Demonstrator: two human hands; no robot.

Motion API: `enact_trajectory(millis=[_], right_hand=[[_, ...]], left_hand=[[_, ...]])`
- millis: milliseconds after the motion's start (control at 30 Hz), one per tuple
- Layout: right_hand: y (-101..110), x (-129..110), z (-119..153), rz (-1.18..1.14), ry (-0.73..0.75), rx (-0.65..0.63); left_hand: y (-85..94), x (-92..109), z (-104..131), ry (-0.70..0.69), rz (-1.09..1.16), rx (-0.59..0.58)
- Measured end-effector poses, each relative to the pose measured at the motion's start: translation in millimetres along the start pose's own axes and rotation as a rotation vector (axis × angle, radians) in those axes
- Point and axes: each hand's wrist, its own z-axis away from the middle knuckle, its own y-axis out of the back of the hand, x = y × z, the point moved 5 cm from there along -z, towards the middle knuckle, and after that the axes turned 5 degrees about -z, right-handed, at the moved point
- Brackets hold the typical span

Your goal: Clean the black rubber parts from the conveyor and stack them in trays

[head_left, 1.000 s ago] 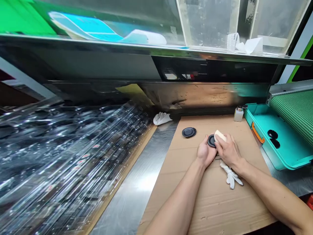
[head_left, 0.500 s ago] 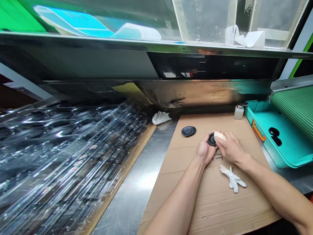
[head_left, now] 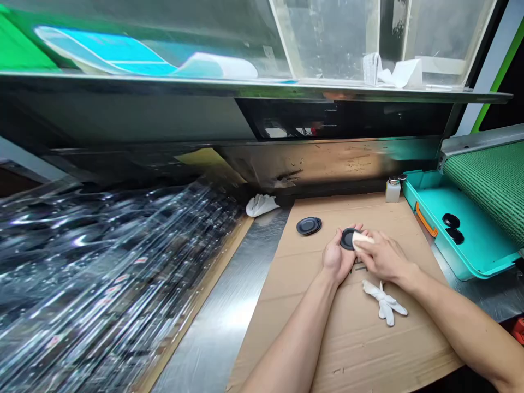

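My left hand [head_left: 336, 258] is closed around a round black plastic lid [head_left: 347, 239], its recessed face turned up. Pinched in my right hand [head_left: 385, 255] is a cream-white pad [head_left: 360, 240], which covers the right edge of the lid. The cloth or sponge make of the pad cannot be told. Left of my hands, a small stack of similar black lids [head_left: 308, 226] lies on the cardboard sheet [head_left: 282, 305]. A knotted white glove [head_left: 385, 303] rests on the cardboard just below my right wrist.
Clear plastic trays [head_left: 102, 273] fill the left side. A teal bin [head_left: 483, 262] with black round parts [head_left: 451, 220] stands at right, beneath a green conveyor belt [head_left: 491, 169]. Near the bin is a white bottle [head_left: 392, 190]. Another white glove [head_left: 262, 205] lies by the metal wall.
The view has shifted slightly, so things appear a little further left. The white pad has moved off the lid's centre toward its right edge; both hands keep their hold.
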Motion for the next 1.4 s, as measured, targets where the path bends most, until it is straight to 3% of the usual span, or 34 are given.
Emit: enact_trajectory(millis=[100, 267, 433, 600, 733, 867, 1000, 1133, 1233, 1400], right_hand=[[-2, 3, -5, -0.004, -0.137, 0.002], [-7, -8, -15, -0.028, -0.22, 0.008], [-5, -1, -20, -0.007, -0.392, 0.07], [-13, -12, -20, -0.038, -0.243, -0.001], [-9, 3, -19, -0.031, -0.395, 0.047], [-9, 5, -19, -0.068, -0.316, 0.005], [-5, 13, -19, -0.044, -0.448, 0.049], [-5, 10, -23, -0.029, -0.411, 0.008], [-3, 16, -21, -0.004, -0.482, 0.018], [-6, 19, -18, -0.051, -0.418, -0.014]], left_hand=[[-4.8, -6, 1, 0.025, -0.019, -0.054], [-13.2, -14, 7, 0.079, -0.03, -0.114], [-13.8, -13, 6, 0.044, -0.005, -0.077], [-10.7, -12, 4, 0.027, -0.015, -0.068], [-7.7, -13, 2, 0.008, -0.02, -0.053], [-7.3, -15, 1, 0.031, -0.027, -0.063], [-6.8, -14, 1, -0.008, -0.04, -0.032], [-8.1, -18, 1, 0.033, -0.062, -0.039], [-7.4, -16, 1, -0.002, -0.078, -0.026], [-6.2, -13, 1, 0.015, -0.024, 0.008]])
